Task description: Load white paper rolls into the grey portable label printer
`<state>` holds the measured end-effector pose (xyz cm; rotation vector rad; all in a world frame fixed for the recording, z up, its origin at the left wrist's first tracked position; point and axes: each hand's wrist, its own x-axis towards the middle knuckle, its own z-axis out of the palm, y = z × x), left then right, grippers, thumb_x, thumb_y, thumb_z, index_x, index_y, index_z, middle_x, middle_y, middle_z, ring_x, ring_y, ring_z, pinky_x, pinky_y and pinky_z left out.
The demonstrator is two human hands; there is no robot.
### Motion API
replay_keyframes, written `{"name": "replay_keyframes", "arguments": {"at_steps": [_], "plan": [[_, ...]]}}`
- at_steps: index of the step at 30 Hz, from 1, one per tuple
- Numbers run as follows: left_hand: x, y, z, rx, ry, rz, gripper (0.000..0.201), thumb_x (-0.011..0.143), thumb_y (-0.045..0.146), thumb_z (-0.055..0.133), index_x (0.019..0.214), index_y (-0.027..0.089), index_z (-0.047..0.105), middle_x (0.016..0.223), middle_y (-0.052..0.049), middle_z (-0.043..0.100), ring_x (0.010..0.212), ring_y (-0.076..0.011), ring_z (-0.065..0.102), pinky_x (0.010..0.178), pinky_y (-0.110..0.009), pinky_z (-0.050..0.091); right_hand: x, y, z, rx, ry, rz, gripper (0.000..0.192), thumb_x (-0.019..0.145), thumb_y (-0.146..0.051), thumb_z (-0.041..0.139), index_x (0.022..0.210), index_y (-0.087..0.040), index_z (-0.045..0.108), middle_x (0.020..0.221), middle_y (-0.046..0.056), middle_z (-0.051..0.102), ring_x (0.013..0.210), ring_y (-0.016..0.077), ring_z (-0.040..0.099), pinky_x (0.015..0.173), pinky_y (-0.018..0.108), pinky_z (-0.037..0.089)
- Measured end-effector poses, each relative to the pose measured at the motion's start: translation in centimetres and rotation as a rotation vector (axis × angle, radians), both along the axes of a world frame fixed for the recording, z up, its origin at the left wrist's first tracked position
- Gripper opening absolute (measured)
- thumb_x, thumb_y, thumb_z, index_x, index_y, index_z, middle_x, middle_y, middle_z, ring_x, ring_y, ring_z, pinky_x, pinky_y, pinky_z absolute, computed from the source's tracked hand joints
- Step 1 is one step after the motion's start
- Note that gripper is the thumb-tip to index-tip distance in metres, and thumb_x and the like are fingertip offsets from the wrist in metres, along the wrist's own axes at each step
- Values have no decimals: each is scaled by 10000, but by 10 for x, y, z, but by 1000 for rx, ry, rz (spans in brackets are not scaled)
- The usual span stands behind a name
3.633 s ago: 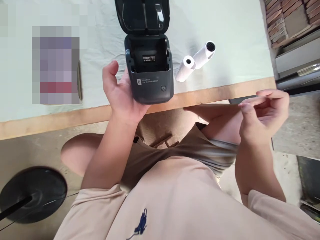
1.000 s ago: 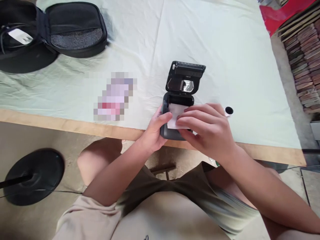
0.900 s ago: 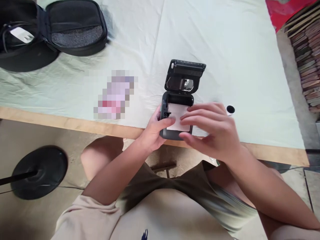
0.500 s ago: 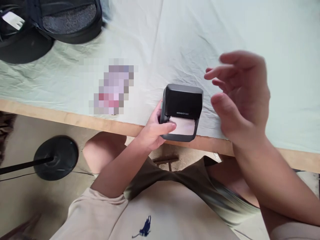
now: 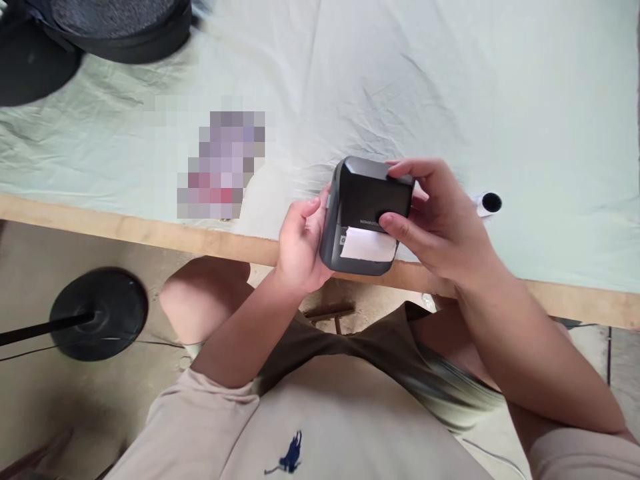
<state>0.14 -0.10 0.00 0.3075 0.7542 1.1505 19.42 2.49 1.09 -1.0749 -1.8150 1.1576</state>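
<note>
Gripping a small dark label printer (image 5: 367, 213) from both sides, the hands are seen at the near edge of the counter (image 5: 150, 230). The left hand (image 5: 300, 247) is closed around the printer's left side, thumb on top near the front. The right hand (image 5: 440, 223) is clasped over the right side and lid, fingers curled across the top, thumb pressed on the lid's front edge. The lid is shut. A white strip of paper (image 5: 367, 245) is seen lying out of the slot on the printer's front face. The printer is held over the counter's near edge, slightly tilted; whether it rests on the surface cannot be told. A white paper roll (image 5: 486, 203) is seen just beyond the right hand, on the pale cloth (image 5: 450, 87). A black case (image 5: 115, 27) is placed at the far left corner. A black round stand base (image 5: 97, 313) is seen on the floor, below the counter's left part.
</note>
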Motion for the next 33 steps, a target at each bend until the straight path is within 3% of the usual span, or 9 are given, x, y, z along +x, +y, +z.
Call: {"name": "replay_keyframes", "arguments": {"at_steps": [5,11,14,16,19,21,23,28,33], "plan": [[3,3,-1,-57,64,95,129,943,298,573,935,237,686,906,-27,801,1251,-303,793,1102,-406,645,7,-4,12,215,-178,-107,324,996,-407,759,1311,-353,704,1441,86,667,1465,339,615,1142,546,641],[1,6,0,-130,73,63,166,915,319,615,766,247,613,686,-5,671,1146,-307,800,1004,-386,668,9,-8,25,293,-213,-59,509,913,-343,832,1395,-336,669,1436,87,643,1394,317,647,1024,491,674],[-2,6,-2,-64,19,46,175,817,369,727,768,258,601,704,-1,674,1152,-328,790,956,-400,676,-1,-9,29,398,-185,-211,408,888,-340,872,1259,-343,701,1111,33,704,1056,262,729,807,444,649],[-3,5,-3,-22,-9,21,190,801,412,743,838,266,626,794,-13,723,1230,-356,773,961,-431,678,-10,-10,32,462,-97,-389,213,940,-286,838,1098,-340,706,875,-28,643,747,184,673,644,397,561],[-6,2,-3,-9,-67,-30,240,843,446,709,983,256,661,987,-44,779,1359,-388,726,1016,-476,670,-21,-13,34,459,63,-487,145,1007,-205,761,983,-334,697,846,-52,679,692,154,713,545,366,513],[-7,0,-2,-10,-99,-39,286,859,458,720,1037,243,660,1072,-62,783,1394,-402,705,1045,-488,662,-22,-13,35,456,51,-437,138,991,-220,786,1018,-337,717,992,-45,791,823,173,783,520,352,519],[-7,-1,-2,6,-95,-49,331,870,484,722,1086,237,674,1088,-71,780,1394,-411,702,1045,-496,662,-17,-12,37,462,-149,-343,115,990,-235,778,1044,-323,728,1094,-36,842,789,166,764,512,345,512],[-6,-2,-3,22,-33,-151,502,862,593,731,1226,248,739,1040,-80,785,1327,-418,726,987,-479,673,-3,-3,39,491,-646,-66,193,926,-271,753,1117,-288,774,833,-6,796,524,158,585,482,354,397],[-4,-2,0,6,8,-164,575,809,622,776,1266,275,737,1027,-86,791,1275,-422,744,964,-481,661,-4,1,39,451,-774,-69,298,906,-338,741,1204,-345,749,757,0,733,565,199,621,503,333,436]]}}
